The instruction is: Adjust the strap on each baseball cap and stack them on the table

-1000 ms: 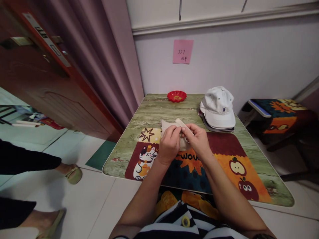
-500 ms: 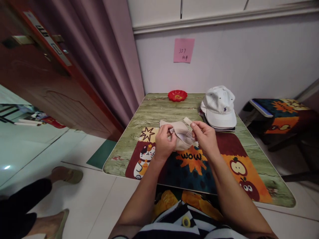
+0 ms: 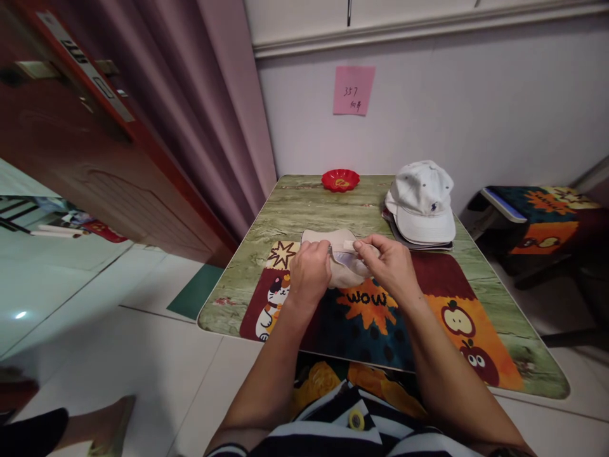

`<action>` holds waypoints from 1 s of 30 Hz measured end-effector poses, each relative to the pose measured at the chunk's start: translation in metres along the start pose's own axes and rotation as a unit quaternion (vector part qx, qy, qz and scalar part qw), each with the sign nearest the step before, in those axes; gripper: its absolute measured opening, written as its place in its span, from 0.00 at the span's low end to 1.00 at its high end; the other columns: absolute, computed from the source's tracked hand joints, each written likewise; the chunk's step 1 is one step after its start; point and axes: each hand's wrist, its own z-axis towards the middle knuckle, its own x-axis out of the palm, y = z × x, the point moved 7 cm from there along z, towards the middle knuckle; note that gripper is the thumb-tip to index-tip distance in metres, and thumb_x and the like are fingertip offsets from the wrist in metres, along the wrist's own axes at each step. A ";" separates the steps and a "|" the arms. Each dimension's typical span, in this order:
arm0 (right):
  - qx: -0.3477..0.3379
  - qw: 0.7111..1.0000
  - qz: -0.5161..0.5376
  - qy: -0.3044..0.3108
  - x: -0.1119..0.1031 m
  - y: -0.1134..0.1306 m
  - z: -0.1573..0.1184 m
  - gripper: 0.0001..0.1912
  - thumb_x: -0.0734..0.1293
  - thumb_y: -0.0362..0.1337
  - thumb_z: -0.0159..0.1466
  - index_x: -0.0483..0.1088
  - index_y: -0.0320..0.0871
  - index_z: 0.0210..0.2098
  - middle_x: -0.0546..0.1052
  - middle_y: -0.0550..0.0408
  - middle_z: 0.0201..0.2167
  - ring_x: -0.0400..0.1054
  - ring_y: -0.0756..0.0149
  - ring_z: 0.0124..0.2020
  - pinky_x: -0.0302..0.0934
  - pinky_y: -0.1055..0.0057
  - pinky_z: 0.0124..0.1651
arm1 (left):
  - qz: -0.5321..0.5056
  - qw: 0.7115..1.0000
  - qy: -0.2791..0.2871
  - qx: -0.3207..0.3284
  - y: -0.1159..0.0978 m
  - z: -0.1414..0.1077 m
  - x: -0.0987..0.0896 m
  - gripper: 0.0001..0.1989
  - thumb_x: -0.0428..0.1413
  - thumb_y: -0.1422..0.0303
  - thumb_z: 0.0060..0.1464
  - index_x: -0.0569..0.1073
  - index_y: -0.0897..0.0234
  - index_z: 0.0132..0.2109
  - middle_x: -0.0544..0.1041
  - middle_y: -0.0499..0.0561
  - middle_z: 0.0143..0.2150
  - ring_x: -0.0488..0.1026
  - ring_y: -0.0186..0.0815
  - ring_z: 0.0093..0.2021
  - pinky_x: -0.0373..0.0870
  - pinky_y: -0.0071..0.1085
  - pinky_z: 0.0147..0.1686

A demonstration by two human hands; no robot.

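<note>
A beige cap [image 3: 343, 277] is between my hands above the patterned mat [image 3: 328, 330], its pale inside partly showing. My left hand [image 3: 310, 271] is closed on the cap's left side, fingers curled over the edge by the strap opening. My right hand [image 3: 387, 261] pinches the light strap [image 3: 349, 245] of the cap between thumb and fingers. The strap lies across the cap's opening toward my left hand. Whether its two ends touch, I cannot tell. Fingers hide part of the cap.
On the table's [image 3: 295, 206] right back side a white cap [image 3: 423, 206] tops a stack of darker caps. A red scalloped dish [image 3: 340, 180] stands near the wall. A stool [image 3: 547, 219] is at right. Another person's leg [image 3: 90, 419] shows at lower left.
My right hand has brought the strap end left and down, from raised above the cap to across its opening. The other person's legs have shifted toward the lower left.
</note>
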 end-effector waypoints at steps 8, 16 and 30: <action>-0.011 1.000 0.009 -0.016 0.010 -0.008 0.004 0.16 0.66 0.49 0.64 0.80 0.46 0.33 0.79 0.55 0.27 0.68 0.62 0.28 0.55 0.69 0.33 | -0.130 0.990 -0.037 0.037 0.002 0.003 0.011 0.08 0.57 0.74 0.61 0.77 0.62 0.47 0.81 0.54 0.39 0.76 0.42 0.42 0.71 0.36 0.43; 0.042 0.998 0.042 -0.031 0.017 -0.029 0.003 0.16 0.65 0.49 0.63 0.78 0.46 0.36 0.81 0.53 0.29 0.71 0.60 0.29 0.61 0.69 0.34 | -0.414 0.906 -0.086 0.005 0.017 0.005 0.029 0.09 0.65 0.69 0.56 0.82 0.62 0.45 0.81 0.53 0.42 0.77 0.35 0.39 0.75 0.31 0.40; 0.043 0.996 0.072 -0.036 0.012 -0.029 0.000 0.16 0.67 0.50 0.62 0.77 0.45 0.32 0.80 0.52 0.26 0.71 0.61 0.28 0.62 0.69 0.35 | -0.434 0.896 -0.088 0.000 0.017 0.004 0.026 0.09 0.64 0.68 0.55 0.82 0.62 0.44 0.81 0.53 0.41 0.77 0.34 0.36 0.76 0.32 0.39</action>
